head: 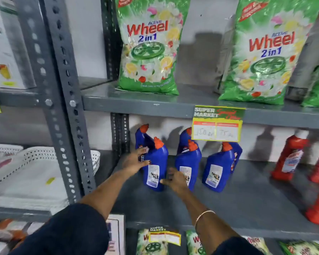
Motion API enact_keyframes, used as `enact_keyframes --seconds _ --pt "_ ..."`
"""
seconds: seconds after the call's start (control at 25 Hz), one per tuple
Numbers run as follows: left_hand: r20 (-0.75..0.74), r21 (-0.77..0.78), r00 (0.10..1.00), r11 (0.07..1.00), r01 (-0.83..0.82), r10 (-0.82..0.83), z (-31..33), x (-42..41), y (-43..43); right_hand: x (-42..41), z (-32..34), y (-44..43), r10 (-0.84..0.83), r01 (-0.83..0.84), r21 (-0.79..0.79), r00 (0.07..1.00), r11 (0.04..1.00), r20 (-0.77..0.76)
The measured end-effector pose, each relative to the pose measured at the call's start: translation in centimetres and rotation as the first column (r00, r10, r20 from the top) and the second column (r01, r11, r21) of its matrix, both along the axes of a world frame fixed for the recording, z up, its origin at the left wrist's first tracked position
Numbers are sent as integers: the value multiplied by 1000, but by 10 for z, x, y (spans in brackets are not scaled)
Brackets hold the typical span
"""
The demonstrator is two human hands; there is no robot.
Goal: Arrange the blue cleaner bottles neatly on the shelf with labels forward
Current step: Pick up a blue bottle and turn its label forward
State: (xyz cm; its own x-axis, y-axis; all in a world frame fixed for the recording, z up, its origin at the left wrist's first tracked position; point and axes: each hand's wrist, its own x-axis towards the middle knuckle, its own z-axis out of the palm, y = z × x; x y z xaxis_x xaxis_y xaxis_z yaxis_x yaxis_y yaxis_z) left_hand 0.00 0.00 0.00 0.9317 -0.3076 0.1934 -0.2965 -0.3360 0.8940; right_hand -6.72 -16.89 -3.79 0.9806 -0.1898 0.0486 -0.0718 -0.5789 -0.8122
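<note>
Both hands' fingers (136,155) spread, flanking front-left blue bottle (155,166), grasping nothing

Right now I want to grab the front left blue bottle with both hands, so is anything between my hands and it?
Nothing visible is. The left hand is at the front left blue bottle on its left side, the right hand is at its lower right, in front of the middle front bottle. Both hands are spread open.

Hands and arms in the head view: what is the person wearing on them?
Both hands are bare, no gloves. The left hand shows dark-painted fingernails. Dark navy sleeves are pushed up, leaving the forearms uncovered. A thin gold-coloured bangle circles the forearm behind the right hand. No watch or rings can be made out.
</note>
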Motion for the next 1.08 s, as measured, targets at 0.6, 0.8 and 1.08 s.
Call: enact_keyframes --seconds 0.6,0.8,1.08 --pt "19 105 995 990 -97 95 30 9 -8 28 14 21 -79 71 86 992 994 98" --pt "-44 118 964 960 -256 262 47 0 -20 18 12 65 -25 9 132 993 991 115" --pt "-214 -134 977 990 -38 9 47 -11 -4 19 19 50 -15 -14 358 997 934 79"
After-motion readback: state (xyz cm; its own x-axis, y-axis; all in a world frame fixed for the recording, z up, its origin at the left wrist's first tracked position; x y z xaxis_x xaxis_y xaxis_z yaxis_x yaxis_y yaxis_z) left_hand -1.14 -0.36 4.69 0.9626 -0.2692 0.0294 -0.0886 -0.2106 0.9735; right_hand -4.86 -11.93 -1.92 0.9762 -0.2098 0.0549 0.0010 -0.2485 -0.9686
